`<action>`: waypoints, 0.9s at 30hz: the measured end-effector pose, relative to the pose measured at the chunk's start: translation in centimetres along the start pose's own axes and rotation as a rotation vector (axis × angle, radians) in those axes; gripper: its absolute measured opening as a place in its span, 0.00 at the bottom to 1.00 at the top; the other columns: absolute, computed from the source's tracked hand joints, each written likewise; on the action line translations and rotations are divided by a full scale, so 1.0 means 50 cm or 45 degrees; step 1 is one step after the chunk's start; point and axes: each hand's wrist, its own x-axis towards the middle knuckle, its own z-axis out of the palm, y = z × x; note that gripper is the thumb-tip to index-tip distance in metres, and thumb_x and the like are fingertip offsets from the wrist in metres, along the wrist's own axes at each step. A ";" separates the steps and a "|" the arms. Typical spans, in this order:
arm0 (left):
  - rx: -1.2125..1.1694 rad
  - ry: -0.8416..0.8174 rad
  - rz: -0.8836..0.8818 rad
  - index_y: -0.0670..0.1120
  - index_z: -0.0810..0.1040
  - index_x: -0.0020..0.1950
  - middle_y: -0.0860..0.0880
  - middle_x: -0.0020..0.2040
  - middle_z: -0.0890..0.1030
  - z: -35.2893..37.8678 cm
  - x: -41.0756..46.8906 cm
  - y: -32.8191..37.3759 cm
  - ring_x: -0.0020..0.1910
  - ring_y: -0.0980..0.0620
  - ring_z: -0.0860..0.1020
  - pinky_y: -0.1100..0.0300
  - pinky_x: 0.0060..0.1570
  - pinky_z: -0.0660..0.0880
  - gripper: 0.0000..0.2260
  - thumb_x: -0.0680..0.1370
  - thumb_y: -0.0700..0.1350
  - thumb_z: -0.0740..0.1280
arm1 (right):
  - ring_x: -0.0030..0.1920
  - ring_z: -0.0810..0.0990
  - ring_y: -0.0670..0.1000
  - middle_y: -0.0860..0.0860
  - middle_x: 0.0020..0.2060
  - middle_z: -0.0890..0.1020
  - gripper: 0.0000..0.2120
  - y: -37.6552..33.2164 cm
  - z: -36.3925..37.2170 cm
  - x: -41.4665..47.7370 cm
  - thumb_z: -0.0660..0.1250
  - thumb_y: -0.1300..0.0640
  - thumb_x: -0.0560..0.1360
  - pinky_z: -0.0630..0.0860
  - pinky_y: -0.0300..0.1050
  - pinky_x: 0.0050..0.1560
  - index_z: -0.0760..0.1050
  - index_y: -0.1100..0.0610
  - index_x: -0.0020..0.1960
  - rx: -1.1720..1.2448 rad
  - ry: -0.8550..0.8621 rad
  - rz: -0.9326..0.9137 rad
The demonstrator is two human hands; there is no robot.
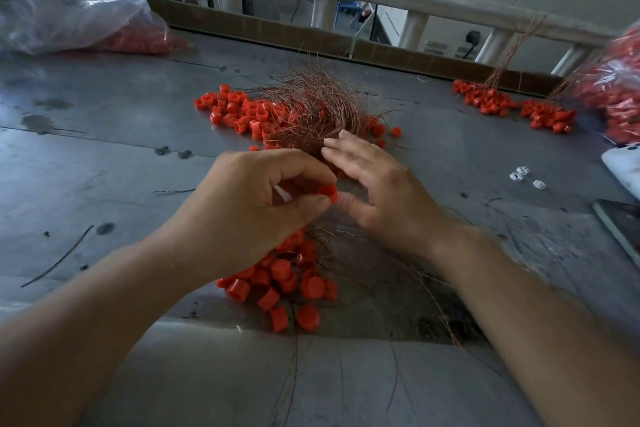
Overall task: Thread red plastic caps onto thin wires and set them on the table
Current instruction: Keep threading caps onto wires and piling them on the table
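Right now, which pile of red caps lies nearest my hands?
The near pile, right under your left hand; the others lie beyond the wire tangle or far right.

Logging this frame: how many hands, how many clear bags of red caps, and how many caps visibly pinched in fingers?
Hands: 2, left hand and right hand
Clear bags of red caps: 2, left bag and right bag
Caps pinched in fingers: 1, the held cap in the left hand
Total: 5
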 end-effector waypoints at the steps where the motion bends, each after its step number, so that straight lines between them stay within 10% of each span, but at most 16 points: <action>1: 0.000 0.001 -0.005 0.64 0.75 0.44 0.65 0.39 0.80 0.000 0.000 -0.001 0.38 0.70 0.77 0.79 0.39 0.70 0.15 0.70 0.44 0.73 | 0.67 0.57 0.40 0.52 0.67 0.70 0.21 0.000 -0.002 -0.002 0.66 0.58 0.75 0.53 0.50 0.72 0.69 0.59 0.67 0.032 0.093 -0.011; 8: 0.006 -0.021 -0.022 0.64 0.75 0.43 0.66 0.40 0.80 0.000 0.000 0.001 0.37 0.71 0.76 0.79 0.38 0.68 0.13 0.70 0.45 0.72 | 0.48 0.81 0.52 0.55 0.44 0.83 0.03 -0.008 -0.011 -0.010 0.69 0.66 0.70 0.77 0.52 0.52 0.80 0.63 0.43 0.150 0.445 -0.044; 17: -0.113 0.110 -0.150 0.62 0.77 0.42 0.61 0.43 0.80 0.001 0.002 -0.007 0.37 0.61 0.79 0.72 0.39 0.75 0.10 0.68 0.46 0.69 | 0.44 0.78 0.45 0.49 0.42 0.79 0.07 -0.014 -0.022 -0.015 0.67 0.65 0.72 0.73 0.32 0.48 0.81 0.62 0.49 0.188 0.559 -0.200; 27: -0.250 0.229 -0.210 0.59 0.79 0.42 0.57 0.38 0.82 -0.003 0.008 -0.007 0.31 0.57 0.80 0.70 0.35 0.76 0.07 0.65 0.52 0.68 | 0.38 0.77 0.48 0.55 0.38 0.79 0.06 -0.030 -0.036 -0.029 0.67 0.64 0.73 0.73 0.38 0.38 0.81 0.62 0.48 0.095 0.587 -0.256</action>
